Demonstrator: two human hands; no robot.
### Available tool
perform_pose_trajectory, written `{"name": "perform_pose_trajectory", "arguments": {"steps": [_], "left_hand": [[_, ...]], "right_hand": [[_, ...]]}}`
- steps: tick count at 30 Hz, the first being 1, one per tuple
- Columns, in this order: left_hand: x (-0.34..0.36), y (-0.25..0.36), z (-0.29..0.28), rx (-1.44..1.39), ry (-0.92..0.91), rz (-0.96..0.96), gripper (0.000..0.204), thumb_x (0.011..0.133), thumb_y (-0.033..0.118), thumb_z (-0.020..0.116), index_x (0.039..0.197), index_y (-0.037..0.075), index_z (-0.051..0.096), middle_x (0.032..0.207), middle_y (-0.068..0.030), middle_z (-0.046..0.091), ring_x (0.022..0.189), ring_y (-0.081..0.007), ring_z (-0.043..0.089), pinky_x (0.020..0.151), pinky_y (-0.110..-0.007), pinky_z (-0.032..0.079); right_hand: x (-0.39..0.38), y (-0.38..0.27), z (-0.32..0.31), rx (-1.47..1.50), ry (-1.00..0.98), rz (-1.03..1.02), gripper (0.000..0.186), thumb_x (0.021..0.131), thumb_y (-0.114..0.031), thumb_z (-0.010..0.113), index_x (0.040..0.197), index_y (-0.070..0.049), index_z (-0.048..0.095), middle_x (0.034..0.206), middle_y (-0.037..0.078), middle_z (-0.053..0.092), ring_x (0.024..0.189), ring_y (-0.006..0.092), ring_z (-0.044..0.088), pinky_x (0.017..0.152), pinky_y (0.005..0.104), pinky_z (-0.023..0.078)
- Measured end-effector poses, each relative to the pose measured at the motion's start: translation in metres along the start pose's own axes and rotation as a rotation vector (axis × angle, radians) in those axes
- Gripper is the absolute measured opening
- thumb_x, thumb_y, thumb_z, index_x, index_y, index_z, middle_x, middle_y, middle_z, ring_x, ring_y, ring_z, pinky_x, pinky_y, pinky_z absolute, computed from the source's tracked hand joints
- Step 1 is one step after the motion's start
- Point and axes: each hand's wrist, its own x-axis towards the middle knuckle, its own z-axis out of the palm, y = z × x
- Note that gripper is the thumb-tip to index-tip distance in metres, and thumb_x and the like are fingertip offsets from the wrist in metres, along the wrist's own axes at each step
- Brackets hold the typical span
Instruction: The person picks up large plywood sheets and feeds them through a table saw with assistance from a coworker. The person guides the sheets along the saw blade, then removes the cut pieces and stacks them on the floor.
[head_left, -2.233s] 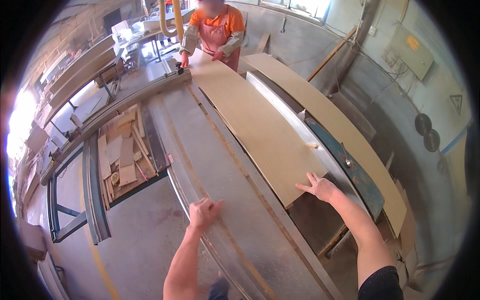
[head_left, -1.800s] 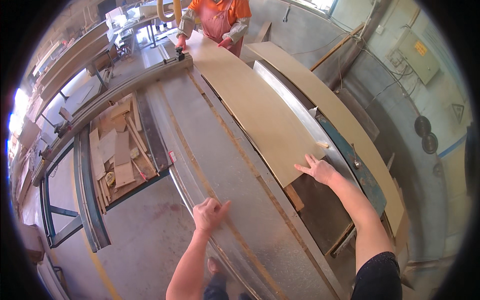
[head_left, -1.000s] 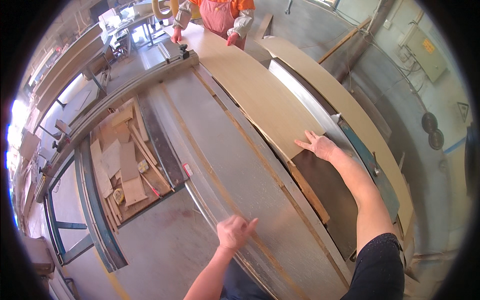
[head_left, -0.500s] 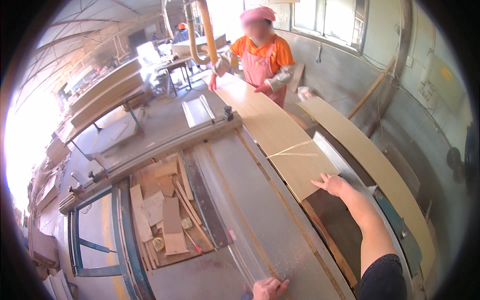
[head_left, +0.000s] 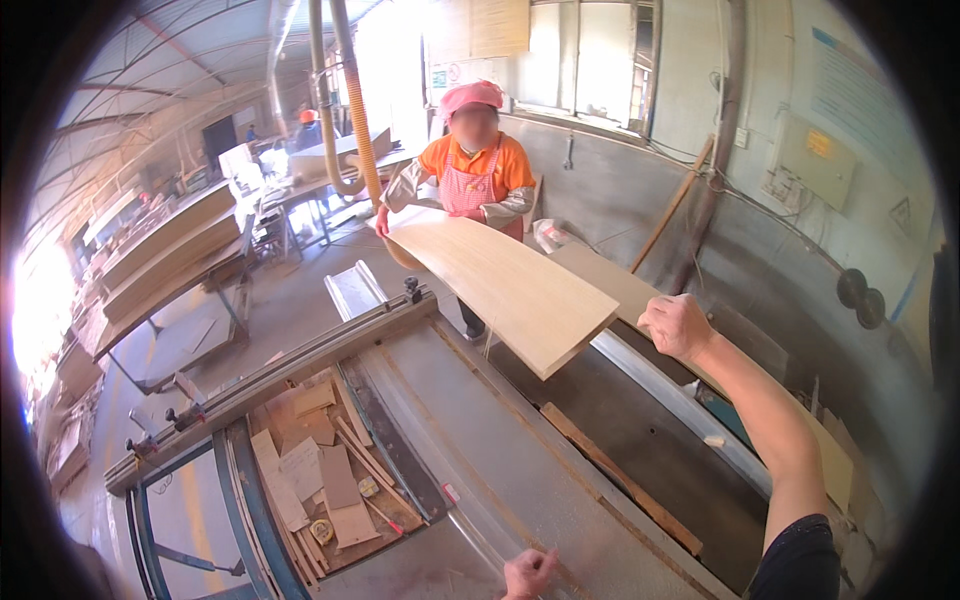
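Observation:
My right hand (head_left: pixel 676 326) is raised over the right side of the saw table, its fingers curled in and no object showing in them. Just left of it is the near corner of a long, pale wood-grain board (head_left: pixel 500 280), apart from the hand. A co-worker (head_left: pixel 475 175) in an orange shirt and checked apron holds that board's far end with both hands. Near the lower edge my left hand (head_left: pixel 528 574), partly cut off, rests with bent fingers on the grey metal saw table (head_left: pixel 430 400); nothing shows in it.
A second pale board (head_left: pixel 610 280) lies beyond the metal rail (head_left: pixel 680 400). A wooden strip (head_left: pixel 620 480) runs along the table's right edge. Offcuts and a yellow tape measure (head_left: pixel 321 531) lie in the left bay, below a long fence (head_left: pixel 270 385). Stacked boards (head_left: pixel 170 260) stand far left.
The long board has lifted and moved off toward the co-worker. My right hand has left its near end, risen and curled its fingers. My left hand stays low on the table.

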Motion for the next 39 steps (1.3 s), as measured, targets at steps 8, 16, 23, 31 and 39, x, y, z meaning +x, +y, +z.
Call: {"name": "perform_pose_trajectory", "arguments": {"steps": [8, 16, 23, 31, 39], "left_hand": [[-0.032, 0.005, -0.163, -0.177, 0.108, -0.142, 0.026, 0.094, 0.014, 0.078, 0.072, 0.004, 0.067, 0.064, -0.0026, 0.065, 0.056, -0.0111, 0.059, 0.053, -0.031, 0.049], [-0.004, -0.008, -0.341, 0.617, -0.788, -0.074, 0.052, 0.088, 0.050, 0.077, 0.110, 0.003, 0.074, 0.099, -0.0209, 0.075, 0.091, -0.0419, 0.072, 0.077, -0.047, 0.059], [0.084, 0.081, -0.376, 0.121, -1.195, -0.338, 0.082, 0.083, 0.048, 0.087, 0.143, 0.001, 0.057, 0.121, -0.0202, 0.074, 0.110, -0.0299, 0.073, 0.094, -0.042, 0.057], [0.218, 0.183, -0.373, -1.113, -1.698, -0.178, 0.104, 0.077, 0.060, 0.086, 0.154, 0.003, 0.046, 0.133, -0.0174, 0.068, 0.114, -0.0344, 0.070, 0.099, -0.050, 0.055], [0.169, 0.113, -0.411, 0.358, -1.816, 0.136, 0.089, 0.083, 0.046, 0.086, 0.147, -0.002, 0.049, 0.128, -0.0162, 0.069, 0.113, -0.0259, 0.070, 0.092, -0.040, 0.058]], "right_hand": [[-0.013, -0.213, -0.089, 0.281, 0.013, -0.337, 0.012, 0.076, -0.006, 0.067, 0.078, -0.012, 0.057, 0.068, 0.001, 0.049, 0.056, 0.0169, 0.055, 0.042, 0.0298, 0.047], [-0.103, -0.402, -0.010, 0.739, -1.107, 0.051, 0.020, 0.089, -0.018, 0.066, 0.100, -0.003, 0.058, 0.088, 0.019, 0.065, 0.089, 0.0409, 0.068, 0.067, 0.0503, 0.055], [-0.001, -0.421, -0.013, 1.519, -1.230, 0.333, 0.052, 0.095, -0.030, 0.073, 0.135, -0.003, 0.055, 0.111, 0.017, 0.072, 0.099, 0.0325, 0.072, 0.079, 0.0421, 0.062], [0.142, -0.377, -0.080, 2.422, -0.608, 0.403, 0.064, 0.088, -0.050, 0.072, 0.133, -0.007, 0.057, 0.115, 0.021, 0.070, 0.111, 0.0351, 0.071, 0.073, 0.0504, 0.065], [0.022, -0.390, -0.045, 1.505, -1.884, 0.717, 0.085, 0.093, -0.070, 0.059, 0.153, -0.011, 0.047, 0.130, 0.025, 0.063, 0.106, 0.0339, 0.072, 0.067, 0.0493, 0.068]]}}
